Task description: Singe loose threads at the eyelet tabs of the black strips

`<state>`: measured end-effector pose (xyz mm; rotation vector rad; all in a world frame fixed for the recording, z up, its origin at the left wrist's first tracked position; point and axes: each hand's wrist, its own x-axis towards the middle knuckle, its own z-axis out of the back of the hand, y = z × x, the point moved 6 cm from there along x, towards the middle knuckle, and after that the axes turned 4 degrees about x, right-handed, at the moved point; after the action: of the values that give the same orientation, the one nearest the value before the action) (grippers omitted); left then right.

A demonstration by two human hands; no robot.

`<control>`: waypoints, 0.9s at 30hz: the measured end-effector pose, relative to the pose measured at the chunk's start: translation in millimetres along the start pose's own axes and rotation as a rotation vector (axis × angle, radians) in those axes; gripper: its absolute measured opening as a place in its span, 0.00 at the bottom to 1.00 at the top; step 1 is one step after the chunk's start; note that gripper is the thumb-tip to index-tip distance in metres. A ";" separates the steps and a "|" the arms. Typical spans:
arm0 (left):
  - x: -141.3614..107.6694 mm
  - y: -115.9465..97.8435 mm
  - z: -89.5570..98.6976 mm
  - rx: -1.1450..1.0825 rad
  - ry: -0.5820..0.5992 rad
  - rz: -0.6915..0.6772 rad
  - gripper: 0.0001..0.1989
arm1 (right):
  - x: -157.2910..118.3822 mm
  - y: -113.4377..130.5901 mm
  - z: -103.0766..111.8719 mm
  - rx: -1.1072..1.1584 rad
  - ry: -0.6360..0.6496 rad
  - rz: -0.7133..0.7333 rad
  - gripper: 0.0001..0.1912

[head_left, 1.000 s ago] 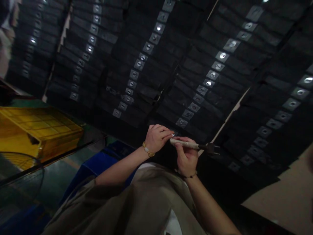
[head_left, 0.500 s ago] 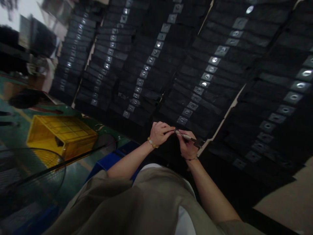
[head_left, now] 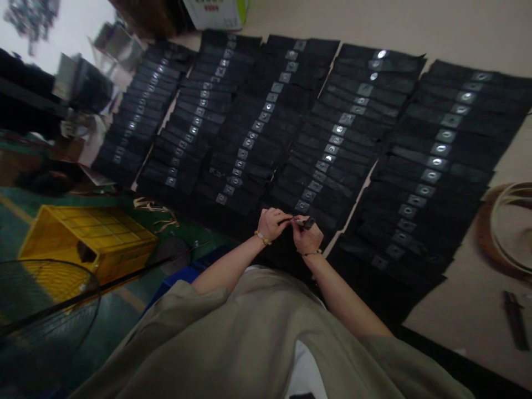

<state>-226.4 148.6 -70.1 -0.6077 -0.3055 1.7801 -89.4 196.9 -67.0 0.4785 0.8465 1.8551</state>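
Note:
My left hand [head_left: 271, 223], with a yellowish bracelet at the wrist, is closed in a pinch; what lies at its fingertips is too small to name. My right hand [head_left: 308, 238] grips a slim pen-like tool [head_left: 308, 223] with a dark rear end, its tip close to the left fingertips. Both hands are almost touching, just over the near edge of the black pieces. Those black pieces [head_left: 286, 138] overlap in several long slanting columns, each with a line of small shiny square patches.
A pale tabletop [head_left: 374, 27] carries the columns. Rings of tape or banding [head_left: 494, 233] and a dark tool [head_left: 515, 320] lie at the right. A white-and-green box [head_left: 218, 14] stands at the back. On the floor, left, are a yellow crate [head_left: 87, 238] and a wire fan guard [head_left: 50, 316].
My view has shifted, bringing the table's far side and the rings at the right into sight. My hands stay together; the pen-like tool has turned, its dark end now pointing more towards me.

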 end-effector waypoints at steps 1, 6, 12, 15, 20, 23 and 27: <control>0.2 -0.4 0.6 0.003 0.008 0.004 0.13 | 2.0 2.2 -0.7 -0.033 0.017 0.010 0.17; 0.2 -2.4 6.0 -0.008 0.031 0.022 0.14 | 5.8 7.0 6.4 -0.044 0.082 -0.011 0.15; 1.7 -1.1 10.9 -0.129 0.078 0.012 0.15 | -0.1 23.8 10.5 -0.120 0.161 -0.029 0.15; 2.4 0.6 10.2 -0.135 0.127 0.022 0.17 | 4.1 40.3 1.9 -0.334 0.274 -0.035 0.15; 3.3 1.4 10.6 -0.081 0.128 0.062 0.14 | 9.2 56.9 -8.2 -0.486 0.338 -0.014 0.16; 2.6 0.5 11.6 -0.101 0.120 0.067 0.14 | 5.8 45.2 -2.4 -0.366 0.266 -0.008 0.14; 2.4 0.0 13.5 -0.162 0.085 0.041 0.15 | -3.0 17.8 27.6 -0.022 -0.033 -0.093 0.12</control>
<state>-234.2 152.2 -59.5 -0.8075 -0.3841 1.7740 -81.3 199.1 -35.2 0.4469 0.8125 1.7647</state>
